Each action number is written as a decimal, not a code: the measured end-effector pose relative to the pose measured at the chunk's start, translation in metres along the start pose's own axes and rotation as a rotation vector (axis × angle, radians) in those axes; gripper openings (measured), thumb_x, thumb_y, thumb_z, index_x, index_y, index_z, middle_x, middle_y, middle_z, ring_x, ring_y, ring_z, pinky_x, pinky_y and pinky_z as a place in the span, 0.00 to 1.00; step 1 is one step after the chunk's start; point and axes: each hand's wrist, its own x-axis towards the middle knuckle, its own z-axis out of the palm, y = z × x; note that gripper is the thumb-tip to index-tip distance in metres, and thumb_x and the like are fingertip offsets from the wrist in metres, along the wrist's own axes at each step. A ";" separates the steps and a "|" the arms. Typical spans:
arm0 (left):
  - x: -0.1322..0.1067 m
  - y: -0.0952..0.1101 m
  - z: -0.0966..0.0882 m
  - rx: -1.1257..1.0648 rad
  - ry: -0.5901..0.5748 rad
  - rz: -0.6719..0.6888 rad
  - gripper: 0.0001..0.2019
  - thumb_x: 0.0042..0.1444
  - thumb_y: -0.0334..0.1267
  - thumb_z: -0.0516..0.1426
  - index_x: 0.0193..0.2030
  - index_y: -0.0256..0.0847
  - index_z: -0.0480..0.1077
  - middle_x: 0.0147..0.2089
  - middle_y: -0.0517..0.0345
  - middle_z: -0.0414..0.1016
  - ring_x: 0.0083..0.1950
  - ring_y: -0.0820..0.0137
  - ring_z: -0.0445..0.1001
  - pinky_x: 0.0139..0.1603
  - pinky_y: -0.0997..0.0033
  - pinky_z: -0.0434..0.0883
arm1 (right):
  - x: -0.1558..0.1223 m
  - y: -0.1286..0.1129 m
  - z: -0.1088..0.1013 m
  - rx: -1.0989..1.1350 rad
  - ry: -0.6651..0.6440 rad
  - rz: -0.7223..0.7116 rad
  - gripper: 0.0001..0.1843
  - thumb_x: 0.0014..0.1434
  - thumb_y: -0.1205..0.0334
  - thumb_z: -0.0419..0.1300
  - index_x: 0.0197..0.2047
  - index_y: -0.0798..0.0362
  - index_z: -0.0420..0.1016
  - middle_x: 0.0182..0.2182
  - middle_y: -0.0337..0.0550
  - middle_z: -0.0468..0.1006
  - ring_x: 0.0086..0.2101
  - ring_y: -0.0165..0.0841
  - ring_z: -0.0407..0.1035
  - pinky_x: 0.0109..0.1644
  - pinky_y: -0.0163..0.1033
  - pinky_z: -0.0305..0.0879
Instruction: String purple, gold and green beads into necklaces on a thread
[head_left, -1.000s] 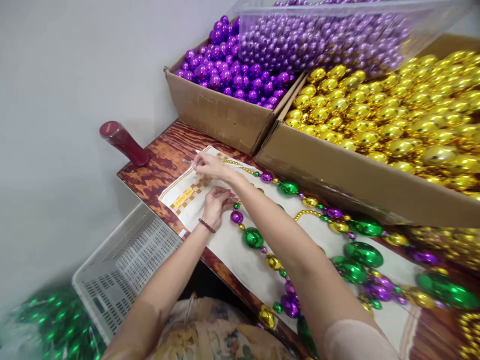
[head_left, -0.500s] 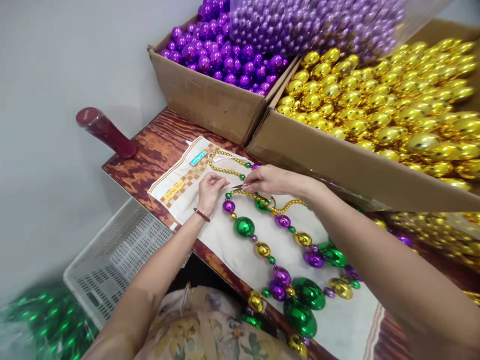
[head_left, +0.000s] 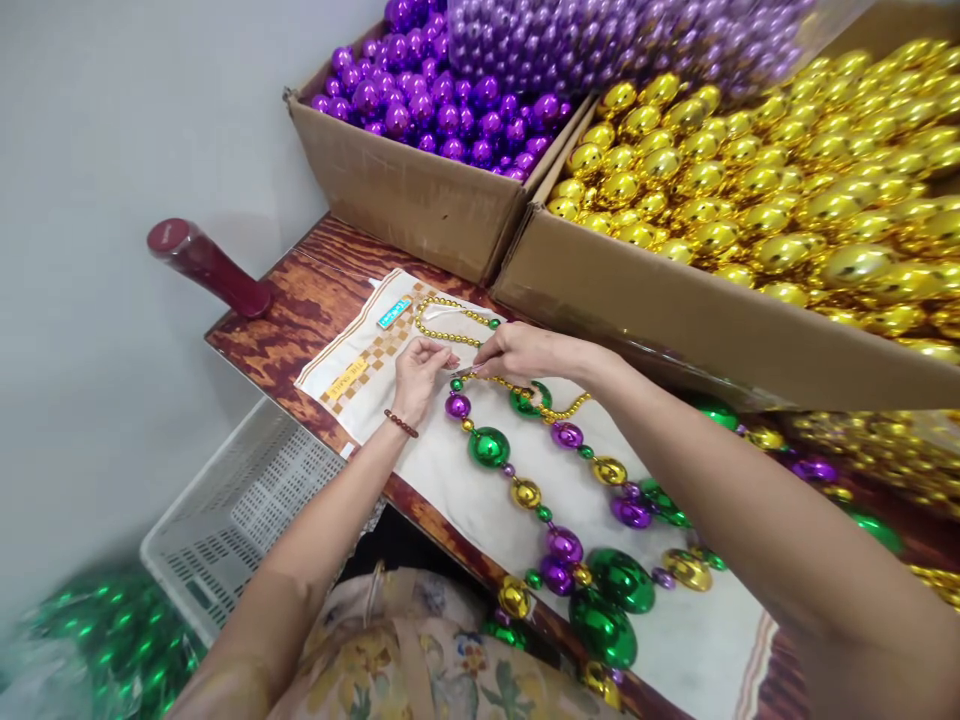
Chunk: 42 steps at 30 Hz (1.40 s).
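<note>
My left hand point(head_left: 421, 372), a bead bracelet on its wrist, is closed in a pinch at the end of a bead necklace point(head_left: 489, 447); what lies between the fingertips is too thin to make out. Facing it, my right hand point(head_left: 517, 350) is closed around small thread snips point(head_left: 463, 373), whose dark pointed tips reach close to the left fingertips and a small green bead point(head_left: 456, 384). Purple, green and gold beads of several sizes make up the necklace strands, spread over a white towel point(head_left: 442, 490). A loop of small gold beads point(head_left: 442, 338) lies just beyond my hands.
Behind the towel stand a cardboard box point(head_left: 405, 180) of purple beads and another box point(head_left: 675, 300) of gold beads, with a clear bag of lilac beads point(head_left: 615, 45) above. A dark red tumbler point(head_left: 210, 268) stands at the table's left corner. Below sits a white plastic crate point(head_left: 217, 520).
My right hand has moved slightly left, bringing the snips' tips nearer to the left fingertips and the small green bead. My left hand keeps its pinch in nearly the same place.
</note>
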 end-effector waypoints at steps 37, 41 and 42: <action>-0.194 0.043 -0.185 0.327 -0.132 -0.715 0.20 0.42 0.48 0.71 0.28 0.38 0.67 0.23 0.60 0.76 0.24 0.73 0.72 0.30 0.74 0.66 | 0.083 -0.079 0.063 -0.340 0.255 -0.157 0.15 0.67 0.58 0.53 0.51 0.51 0.76 0.50 0.49 0.76 0.50 0.41 0.69 0.47 0.40 0.62; -0.179 0.062 -0.167 0.299 -0.262 -0.690 0.20 0.45 0.46 0.70 0.30 0.38 0.66 0.24 0.57 0.77 0.25 0.73 0.73 0.30 0.74 0.67 | 0.092 -0.070 0.062 -0.431 0.323 -0.154 0.14 0.66 0.55 0.55 0.49 0.51 0.76 0.51 0.49 0.74 0.51 0.41 0.66 0.52 0.42 0.61; -0.176 0.068 -0.161 0.293 -0.297 -0.683 0.19 0.46 0.45 0.70 0.31 0.37 0.66 0.24 0.57 0.77 0.25 0.73 0.74 0.30 0.75 0.68 | 0.098 -0.067 0.058 -0.450 0.361 -0.138 0.15 0.68 0.56 0.53 0.50 0.53 0.76 0.50 0.52 0.74 0.51 0.42 0.66 0.52 0.43 0.61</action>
